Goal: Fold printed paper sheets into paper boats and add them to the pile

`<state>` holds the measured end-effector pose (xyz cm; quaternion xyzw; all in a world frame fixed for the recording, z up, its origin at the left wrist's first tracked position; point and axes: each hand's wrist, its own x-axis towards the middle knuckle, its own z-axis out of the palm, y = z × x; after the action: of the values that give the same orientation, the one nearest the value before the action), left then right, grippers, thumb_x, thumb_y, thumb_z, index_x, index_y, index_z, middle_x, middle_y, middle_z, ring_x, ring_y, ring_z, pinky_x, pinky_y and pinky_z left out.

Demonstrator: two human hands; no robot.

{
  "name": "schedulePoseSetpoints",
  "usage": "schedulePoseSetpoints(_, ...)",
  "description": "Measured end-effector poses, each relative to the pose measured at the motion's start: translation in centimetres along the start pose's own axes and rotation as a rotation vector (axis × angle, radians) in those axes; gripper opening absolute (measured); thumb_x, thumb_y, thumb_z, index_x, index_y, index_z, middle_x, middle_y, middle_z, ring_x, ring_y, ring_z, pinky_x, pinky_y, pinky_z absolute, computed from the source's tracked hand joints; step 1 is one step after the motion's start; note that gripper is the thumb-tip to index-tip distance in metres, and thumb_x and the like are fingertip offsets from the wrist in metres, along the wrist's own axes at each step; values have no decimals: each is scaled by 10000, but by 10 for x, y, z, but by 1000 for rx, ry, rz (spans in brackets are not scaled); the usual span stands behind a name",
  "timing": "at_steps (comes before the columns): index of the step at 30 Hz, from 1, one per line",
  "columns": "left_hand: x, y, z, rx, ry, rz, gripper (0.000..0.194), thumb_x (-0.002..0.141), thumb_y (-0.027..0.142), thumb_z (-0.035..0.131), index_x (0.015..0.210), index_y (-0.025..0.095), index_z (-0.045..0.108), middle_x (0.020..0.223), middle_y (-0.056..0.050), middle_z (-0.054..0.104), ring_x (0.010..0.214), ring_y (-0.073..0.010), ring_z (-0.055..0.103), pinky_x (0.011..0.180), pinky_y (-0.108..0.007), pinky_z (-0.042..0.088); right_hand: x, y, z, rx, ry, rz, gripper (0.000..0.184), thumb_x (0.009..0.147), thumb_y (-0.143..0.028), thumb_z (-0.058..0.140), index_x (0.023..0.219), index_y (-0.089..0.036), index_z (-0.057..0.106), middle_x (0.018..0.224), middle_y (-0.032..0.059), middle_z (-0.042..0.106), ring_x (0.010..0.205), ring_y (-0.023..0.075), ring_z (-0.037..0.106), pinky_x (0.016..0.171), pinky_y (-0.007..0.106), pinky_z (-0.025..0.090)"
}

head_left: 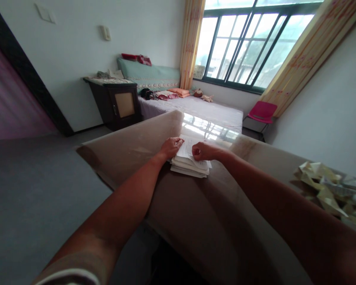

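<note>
A thick stack of printed paper [190, 169] lies on the glossy brown tabletop, its edges uneven. Lines of text show on the top sheet [185, 149], whose near edge looks slightly raised. At the stack's left side, my left hand [172, 147] is closed on the edge of the pages, thumb on top. My right hand [204, 151] rests over the right part of the top sheet, its fingers curled into a pinch on the paper. The fingertips of the right hand are partly hidden.
Crumpled papers [335, 190] are heaped at the table's right side. Beyond the table [130, 146] are a bed [195, 105], a dark cabinet [121, 105] and a pink chair [262, 112]. Grey floor lies to the left.
</note>
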<state>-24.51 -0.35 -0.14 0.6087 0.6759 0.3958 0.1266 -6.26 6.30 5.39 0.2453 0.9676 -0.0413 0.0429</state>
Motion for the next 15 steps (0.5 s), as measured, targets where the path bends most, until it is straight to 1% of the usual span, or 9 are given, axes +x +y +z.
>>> schedulePoseSetpoints(7,0,-1,-3,-36,10,19,361,868,338,471,1037,126,709,997,-88,725,886,-196,649,829,-269,475,3,-1,1,16,-18,14,167,674,-289,600,766,-179,686,701,18,654,599,130,508,534,241,315)
schedulePoseSetpoints(12,1,-2,-12,-81,31,18,364,824,218,441,1067,112,690,984,-75,722,859,-171,649,800,-254,492,4,9,2,115,-61,-10,183,719,-272,574,822,-165,681,759,3,665,643,116,536,560,216,365)
schedulePoseSetpoints(14,0,-2,-15,-90,25,22,367,797,190,442,1049,112,696,941,-64,725,810,-162,646,781,-255,499,2,11,1,144,-69,-13,210,756,-307,568,861,-163,679,798,10,675,676,121,556,583,216,385)
schedulePoseSetpoints(15,0,-2,-15,-91,20,24,363,788,188,445,1033,112,702,925,-60,725,793,-160,643,778,-257,501,1,11,1,158,-72,-14,244,774,-352,571,890,-164,676,827,17,680,694,128,568,595,220,395)
